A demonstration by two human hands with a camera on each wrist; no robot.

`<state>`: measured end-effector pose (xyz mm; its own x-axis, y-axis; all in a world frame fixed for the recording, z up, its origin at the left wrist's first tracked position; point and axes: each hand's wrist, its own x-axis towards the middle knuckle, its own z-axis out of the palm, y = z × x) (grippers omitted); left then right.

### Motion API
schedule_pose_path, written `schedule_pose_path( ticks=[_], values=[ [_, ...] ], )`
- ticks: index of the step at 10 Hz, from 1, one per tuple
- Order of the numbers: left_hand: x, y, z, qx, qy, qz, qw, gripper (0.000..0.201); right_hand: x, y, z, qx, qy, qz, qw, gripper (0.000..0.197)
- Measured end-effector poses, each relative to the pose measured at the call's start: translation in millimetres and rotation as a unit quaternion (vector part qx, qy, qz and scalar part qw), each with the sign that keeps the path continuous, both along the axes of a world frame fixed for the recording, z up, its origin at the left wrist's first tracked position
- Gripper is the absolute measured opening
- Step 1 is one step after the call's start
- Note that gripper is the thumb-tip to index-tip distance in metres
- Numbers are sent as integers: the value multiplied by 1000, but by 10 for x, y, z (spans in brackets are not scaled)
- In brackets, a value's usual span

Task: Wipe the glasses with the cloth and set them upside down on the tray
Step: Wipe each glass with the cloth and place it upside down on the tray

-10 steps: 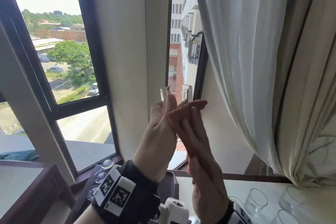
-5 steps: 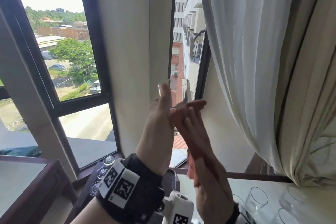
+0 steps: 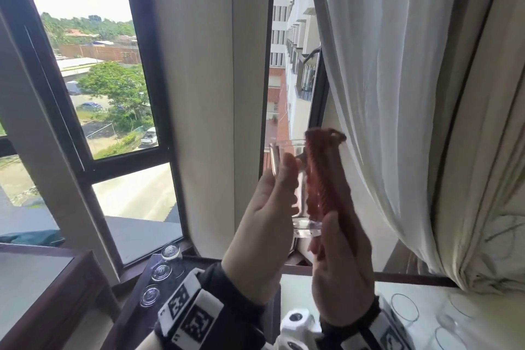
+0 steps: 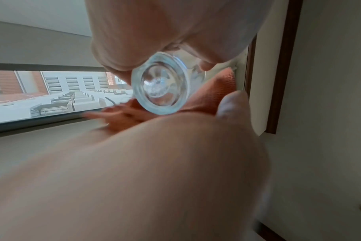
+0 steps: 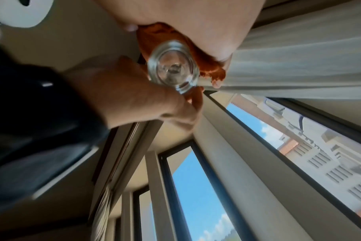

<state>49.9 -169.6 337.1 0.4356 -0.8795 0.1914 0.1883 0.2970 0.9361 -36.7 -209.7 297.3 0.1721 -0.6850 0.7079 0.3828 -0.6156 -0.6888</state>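
Note:
I hold a clear glass (image 3: pixel 286 150) upright at chest height in front of the window. My left hand (image 3: pixel 267 207) grips its left side, thumb near the rim. My right hand (image 3: pixel 341 264) presses a red-orange cloth (image 3: pixel 324 173) along the glass's right side, and the cloth reaches just above the rim. The thick glass base (image 4: pixel 161 86) faces the left wrist camera with the cloth (image 4: pixel 216 93) beside it. In the right wrist view the base (image 5: pixel 173 68) sits between the cloth (image 5: pixel 155 37) and my left hand (image 5: pixel 134 97). A dark tray (image 3: pixel 129 321) lies at the lower left.
Three glasses (image 3: pixel 160 271) stand upside down in a row on the tray. Several upright glasses (image 3: pixel 404 307) stand on the pale table at the lower right. A white curtain (image 3: pixel 397 94) hangs close to my right hand. A wooden table (image 3: pixel 42 278) is at the left.
My right hand has slid the cloth up the glass's side to above the rim, and the base now shows below it. Both hands stay raised at the window.

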Motion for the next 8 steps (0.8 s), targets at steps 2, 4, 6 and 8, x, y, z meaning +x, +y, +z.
schedule_pose_path(
  ticks=[2, 4, 6, 8],
  values=[
    [114, 2, 98, -56, 4, 21, 998, 54, 23, 66, -338, -16, 134, -40, 990, 30],
    [-12, -30, -55, -42, -93, 6, 995, 60, 34, -221, -127, -98, 40, -95, 990, 40],
    [160, -109, 87, -55, -12, 39, 998, 64, -1, 79, -271, -95, 57, 41, 993, 45],
    [39, -69, 18, -44, -46, 7, 998, 49, -54, -130, -327, -73, 209, -158, 962, 47]
  ],
)
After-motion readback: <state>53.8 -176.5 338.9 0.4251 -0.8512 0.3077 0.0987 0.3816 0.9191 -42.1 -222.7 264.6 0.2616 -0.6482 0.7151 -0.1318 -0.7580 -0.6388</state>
